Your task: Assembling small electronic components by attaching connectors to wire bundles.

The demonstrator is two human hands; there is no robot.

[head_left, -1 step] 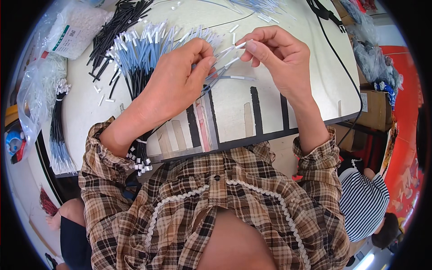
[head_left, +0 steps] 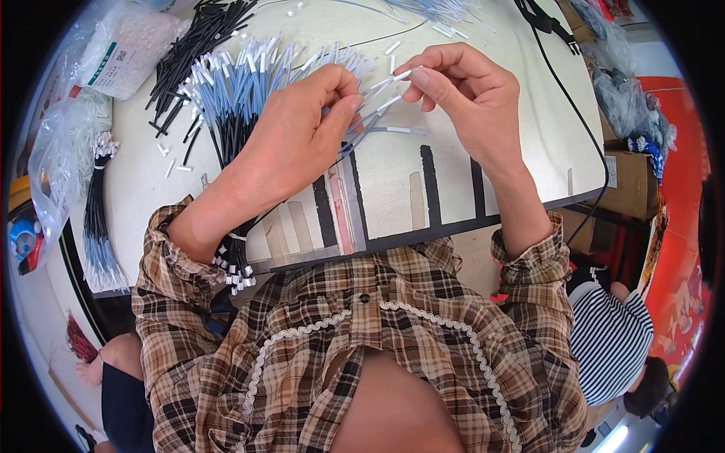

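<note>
Wires (head_left: 371, 129), thin blue-grey ones, are poking out to the right from my left hand (head_left: 306, 121), over the middle of the surface (head_left: 544, 140). That hand is closed, thumb pressed against the curled index finger with the wires pinched between them. My right hand (head_left: 474, 89) is just to the right, gripping a little white tube (head_left: 403, 75) between thumb and fingertip, right at the end of one of those wires. Can't tell how far the wire goes inside it, way too small to see. Another white sleeve (head_left: 390, 104) sits on a wire just below, nearer to me.

To the left of my left hand there's a fat pile of blue and black wires (head_left: 238, 87) with white tips, partly under my forearm. Farther left and back is a messy heap of black wires (head_left: 200, 45), and next to it a clear bag of white bits (head_left: 143, 45). On the left side lies a tied bundle (head_left: 98, 200), pale ends toward me. A few loose white tubes (head_left: 185, 168) are scattered left of the fat pile. Over on the right, a black cable (head_left: 606, 167) hangs past the edge, near a cardboard box (head_left: 630, 181).
</note>
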